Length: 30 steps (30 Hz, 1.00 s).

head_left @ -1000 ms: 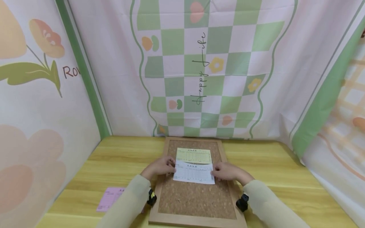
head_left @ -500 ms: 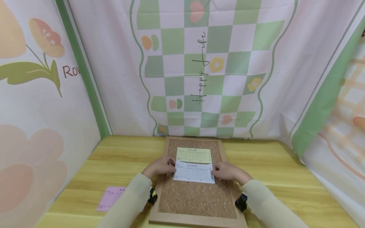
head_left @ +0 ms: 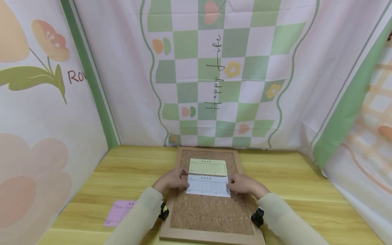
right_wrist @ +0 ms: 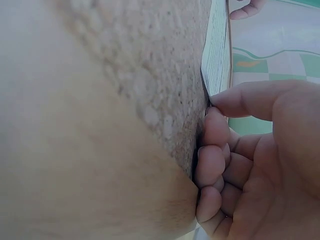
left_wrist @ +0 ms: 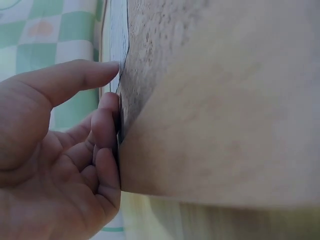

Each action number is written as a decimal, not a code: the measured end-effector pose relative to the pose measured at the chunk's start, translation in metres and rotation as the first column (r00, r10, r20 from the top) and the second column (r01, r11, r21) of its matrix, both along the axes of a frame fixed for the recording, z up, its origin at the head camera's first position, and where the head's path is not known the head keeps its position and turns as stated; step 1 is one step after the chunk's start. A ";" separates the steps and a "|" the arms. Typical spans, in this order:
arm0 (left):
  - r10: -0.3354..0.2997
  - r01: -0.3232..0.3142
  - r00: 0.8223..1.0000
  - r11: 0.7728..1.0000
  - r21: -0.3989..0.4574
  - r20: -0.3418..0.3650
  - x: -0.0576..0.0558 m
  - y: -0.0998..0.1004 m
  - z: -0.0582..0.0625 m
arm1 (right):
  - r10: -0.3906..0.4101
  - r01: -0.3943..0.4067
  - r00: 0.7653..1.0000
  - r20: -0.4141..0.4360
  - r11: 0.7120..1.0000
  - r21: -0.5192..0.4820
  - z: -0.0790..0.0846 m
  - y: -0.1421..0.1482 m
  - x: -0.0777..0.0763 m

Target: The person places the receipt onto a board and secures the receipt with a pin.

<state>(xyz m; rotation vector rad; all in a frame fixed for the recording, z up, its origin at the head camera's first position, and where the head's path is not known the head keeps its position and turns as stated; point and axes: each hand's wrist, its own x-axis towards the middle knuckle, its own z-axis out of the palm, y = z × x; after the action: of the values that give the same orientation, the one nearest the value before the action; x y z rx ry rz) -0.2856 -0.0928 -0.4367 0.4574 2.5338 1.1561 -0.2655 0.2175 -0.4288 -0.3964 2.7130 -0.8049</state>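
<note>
A framed cork board [head_left: 211, 214] lies on the wooden table. On it is a white printed slip [head_left: 208, 186], just below a yellow printed slip [head_left: 207, 166] of similar layout. My left hand [head_left: 173, 178] holds the white slip at its left edge, thumb on the paper and the other fingers curled against the board. At the opposite edge, my right hand [head_left: 245, 184] pinches the same slip between thumb and index finger. In the right wrist view, the slip's corner [right_wrist: 212, 60] meets the thumb tip, and the remaining fingers curl over the cork and frame.
A pink printed slip [head_left: 118, 213] lies on the table [head_left: 92, 190] left of the board, partly hidden by the left sleeve. Behind the table hangs a green-and-white checked curtain [head_left: 211, 85]. Each wrist wears a small black device.
The white slip's upper edge, bowed a second ago, now lies flatter and straighter under the yellow slip. Both hands stay in nearly the same place.
</note>
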 end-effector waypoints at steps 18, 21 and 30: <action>-0.195 0.192 0.980 0.979 0.072 0.041 -0.006 -0.013 0.000 | -0.024 0.024 1.000 -0.001 1.000 0.011 0.004 -0.002 0.004; -0.193 0.191 0.981 0.980 0.063 0.033 -0.006 -0.012 0.000 | -0.024 0.024 1.000 -0.004 1.000 0.008 0.004 -0.002 0.004; -0.182 0.182 0.983 0.983 0.023 -0.009 -0.006 -0.012 -0.004 | -0.024 0.024 1.000 0.002 1.000 0.012 0.003 -0.002 0.003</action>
<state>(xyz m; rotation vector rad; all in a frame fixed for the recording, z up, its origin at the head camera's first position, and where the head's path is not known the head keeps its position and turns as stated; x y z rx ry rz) -0.2917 -0.1044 -0.4405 0.6846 2.4275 1.1190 -0.2622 0.2155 -0.4257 -0.3607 2.7242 -0.7944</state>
